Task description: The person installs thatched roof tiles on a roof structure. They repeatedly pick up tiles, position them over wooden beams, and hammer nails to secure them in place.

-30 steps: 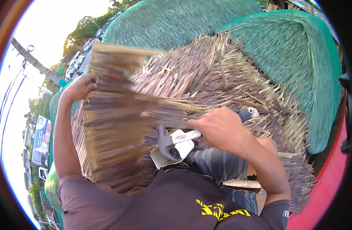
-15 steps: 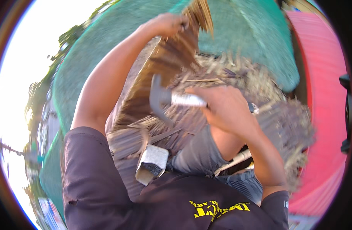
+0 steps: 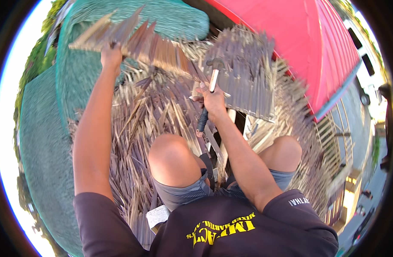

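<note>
A sloping roof of dry thatch [image 3: 136, 111] fills the middle, with green netting [image 3: 40, 141] over the thatch on the left and bright red ribbed roofing [image 3: 269, 21] at the upper right. The left arm stretches far forward, and the left hand [image 3: 111, 55] pinches the near edge of a thatch panel [image 3: 158, 50] between curled fingers. The panel slants from there down toward the right hand [image 3: 214, 100], which sits lower, ahead of the knees, its fingers wrapped around a hammer [image 3: 213, 81] with the head pointing away from the body. I cannot tell whether the right hand also touches the panel's end. The left fingertips are too small to read, and the black shirt partly hides a pale container [image 3: 157, 217]. The panel's brown leaf strips end in jagged points; the hammer has a dark head, pale shaft and black grip.
</note>
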Motion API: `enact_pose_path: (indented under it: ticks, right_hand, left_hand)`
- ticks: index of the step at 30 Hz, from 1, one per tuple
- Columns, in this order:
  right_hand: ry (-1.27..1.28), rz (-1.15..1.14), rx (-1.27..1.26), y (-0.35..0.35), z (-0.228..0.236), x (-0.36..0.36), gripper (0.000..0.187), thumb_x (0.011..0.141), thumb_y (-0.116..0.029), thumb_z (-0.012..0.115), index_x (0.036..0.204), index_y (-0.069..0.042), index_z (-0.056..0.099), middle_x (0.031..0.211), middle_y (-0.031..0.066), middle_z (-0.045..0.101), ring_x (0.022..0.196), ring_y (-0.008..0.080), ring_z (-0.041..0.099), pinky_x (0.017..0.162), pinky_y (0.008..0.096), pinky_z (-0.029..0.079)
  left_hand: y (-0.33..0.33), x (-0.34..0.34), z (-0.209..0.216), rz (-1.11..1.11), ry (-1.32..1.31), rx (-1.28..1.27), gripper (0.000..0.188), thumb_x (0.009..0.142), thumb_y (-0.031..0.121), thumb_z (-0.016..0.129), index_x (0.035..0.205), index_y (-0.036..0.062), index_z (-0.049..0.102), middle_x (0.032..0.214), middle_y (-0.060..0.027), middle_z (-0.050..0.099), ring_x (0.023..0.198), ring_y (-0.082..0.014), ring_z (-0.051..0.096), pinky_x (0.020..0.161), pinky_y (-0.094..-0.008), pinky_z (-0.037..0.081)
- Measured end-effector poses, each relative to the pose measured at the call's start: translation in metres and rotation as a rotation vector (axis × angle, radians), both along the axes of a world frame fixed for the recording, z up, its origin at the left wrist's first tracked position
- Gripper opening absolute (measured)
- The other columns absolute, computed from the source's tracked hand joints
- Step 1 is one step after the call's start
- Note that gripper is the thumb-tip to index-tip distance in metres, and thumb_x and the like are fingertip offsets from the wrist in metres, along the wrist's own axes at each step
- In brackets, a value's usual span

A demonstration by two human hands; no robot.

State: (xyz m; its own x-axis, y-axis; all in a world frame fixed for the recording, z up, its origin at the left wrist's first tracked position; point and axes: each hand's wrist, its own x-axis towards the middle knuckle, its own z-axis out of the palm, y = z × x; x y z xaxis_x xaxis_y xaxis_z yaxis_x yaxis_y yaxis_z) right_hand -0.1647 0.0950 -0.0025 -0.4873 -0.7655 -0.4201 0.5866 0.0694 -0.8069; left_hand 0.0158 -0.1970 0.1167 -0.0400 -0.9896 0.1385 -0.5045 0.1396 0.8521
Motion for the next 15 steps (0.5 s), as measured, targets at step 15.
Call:
enact_pose_path:
  ticks: [15]
  right_hand:
    - [0.244,-0.538,0.326,0.051,-0.133,-0.176,0.017,0.092,-0.014,0.073,0.095,-0.004,0.059,0.072,0.0027,0.058,0.060,0.0136,0.053,0.053,0.0314,0.044]
  left_hand:
    - [0.111,-0.150,-0.203,-0.391,0.590,0.691,0.016,0.098,0.008,0.064,0.113,0.0114,0.059,0.093,0.0002,0.062,0.072,-0.0135,0.060,0.062,-0.0272,0.050]
